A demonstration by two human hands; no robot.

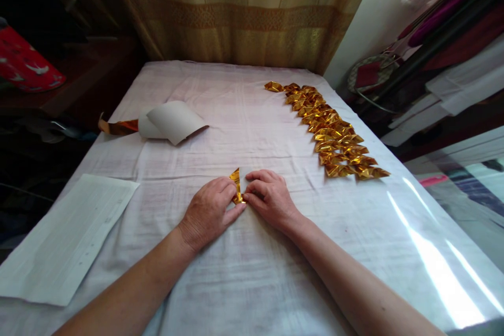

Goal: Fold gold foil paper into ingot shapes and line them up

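Observation:
A small piece of gold foil paper (237, 185) lies partly folded on the white cloth in the middle of the table. My left hand (210, 210) pinches it from the left, fingers curled over it. My right hand (270, 197) presses on it from the right with bent fingers. Both hands meet at the foil, which is mostly hidden between them. A long row of several folded gold foil pieces (334, 134) runs along the right side of the table.
The table's white cloth (236, 115) lies under clear plastic. Curled white sheets with a gold foil strip (165, 122) lie at the left. A flat white paper (63, 241) lies near the left front. A patterned curtain (236, 10) hangs behind. Cluttered shelves (444, 58) stand at the right.

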